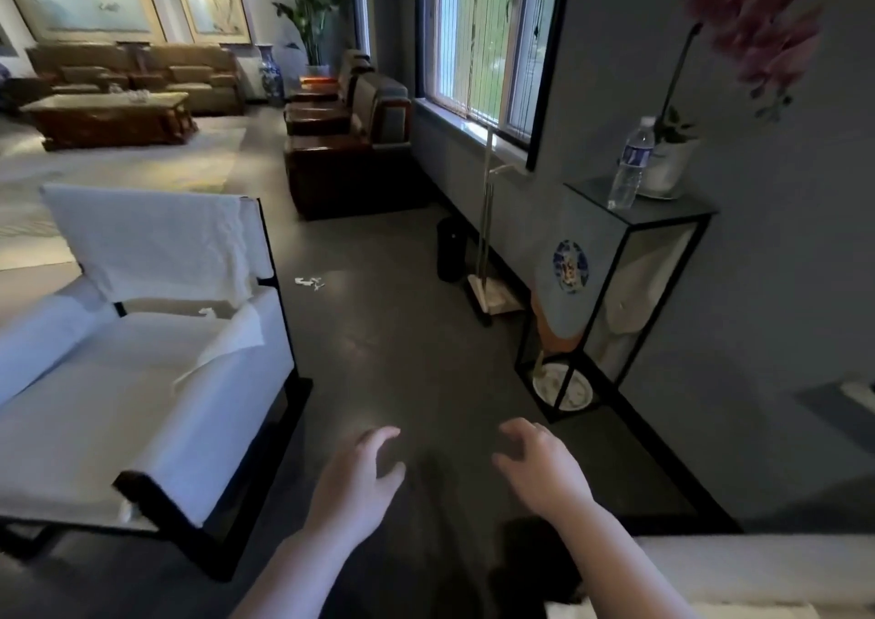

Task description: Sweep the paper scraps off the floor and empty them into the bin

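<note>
Hovering over the dark floor (379,358): left hand (355,481) and right hand (544,467), fingers loosely curled, holding nothing. Paper scraps (310,282) lie ahead near the white armchair (142,358). Black bin (450,249) stands by the wall under the window, just beside the upright broom and dustpan set (487,263).

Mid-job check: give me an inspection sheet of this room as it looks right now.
Surface: dark floor, glare patches.
Job's things: paper scraps on floor beside white armchair; broom and dustpan upright below the window; dark bin beside them.
Clutter: water bottle and flower pot on black stand.
Grippers: left hand and right hand empty, fingers loose.
Cables: nothing seen.
Surroundings: sofas, coffee table, paintings beyond.
</note>
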The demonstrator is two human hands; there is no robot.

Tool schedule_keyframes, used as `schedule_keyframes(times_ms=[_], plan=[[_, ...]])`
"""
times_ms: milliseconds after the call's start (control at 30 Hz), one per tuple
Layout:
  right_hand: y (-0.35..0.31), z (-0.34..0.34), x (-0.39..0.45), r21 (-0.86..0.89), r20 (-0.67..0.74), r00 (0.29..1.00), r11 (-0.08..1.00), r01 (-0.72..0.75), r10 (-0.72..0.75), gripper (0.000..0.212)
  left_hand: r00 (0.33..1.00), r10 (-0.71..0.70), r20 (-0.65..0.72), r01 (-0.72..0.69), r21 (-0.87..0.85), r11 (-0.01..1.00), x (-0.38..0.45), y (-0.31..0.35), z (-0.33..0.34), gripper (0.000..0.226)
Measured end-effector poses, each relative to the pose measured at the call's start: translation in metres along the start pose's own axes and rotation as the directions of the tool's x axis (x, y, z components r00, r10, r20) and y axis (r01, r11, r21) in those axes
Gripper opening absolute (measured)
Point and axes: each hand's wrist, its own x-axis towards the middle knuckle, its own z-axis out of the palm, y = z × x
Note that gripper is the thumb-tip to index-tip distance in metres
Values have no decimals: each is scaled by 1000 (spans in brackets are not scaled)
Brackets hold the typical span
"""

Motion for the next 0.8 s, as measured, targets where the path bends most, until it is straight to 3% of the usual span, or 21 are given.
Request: schedule_keyframes(times_ms=[267,800], plan=[[-24,-7,158,11,90,996,1000,7,-8,45,996,-69,52,71,-36,997,160,-12,-8,45],[-76,-80,491,34,76,990,992,-121,118,46,996,70,54,-72,27,997,526,27,-39,42]])
